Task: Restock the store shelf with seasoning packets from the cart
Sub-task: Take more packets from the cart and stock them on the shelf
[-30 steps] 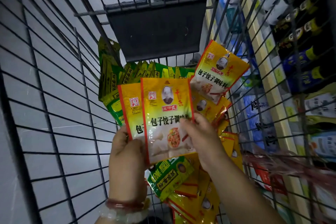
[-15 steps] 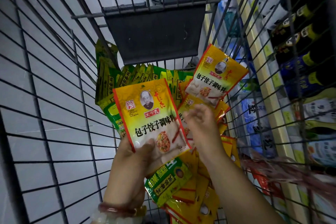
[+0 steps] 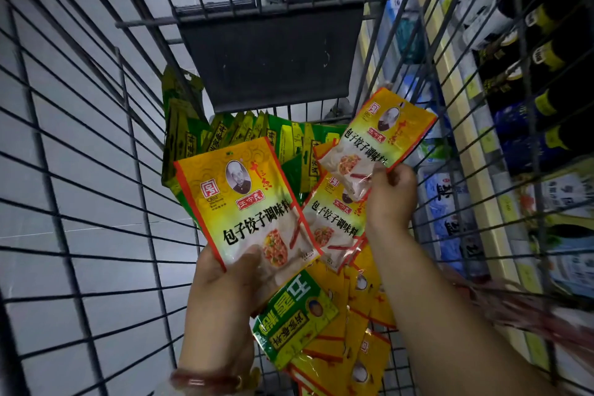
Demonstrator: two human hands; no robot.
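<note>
Both hands are down inside the wire cart (image 3: 96, 170), each with a seasoning packet. The left hand (image 3: 225, 286) has its grip closed on the lower edge of a yellow packet (image 3: 244, 202), thumb pressed across the front, so the packet stands up and away from the palm with its long axis nearly upright, leaning a little left. The right hand (image 3: 390, 193) pinches the bottom corner of a second yellow packet (image 3: 376, 141), which fans up and to the left of that grip, tilted toward the cart's far end.

What the coming move seems to turn on is the store shelf (image 3: 501, 202): it lies to the right of both grips, just beyond the cart's right-hand wire wall, and the right hand is plainly the nearer one (its knuckles sit close to those wires). More yellow packets (image 3: 353, 325) and a green packet (image 3: 295, 321) lie loose below and between the two forearms, with a row of green ones (image 3: 257, 132) standing beyond the grips.
</note>
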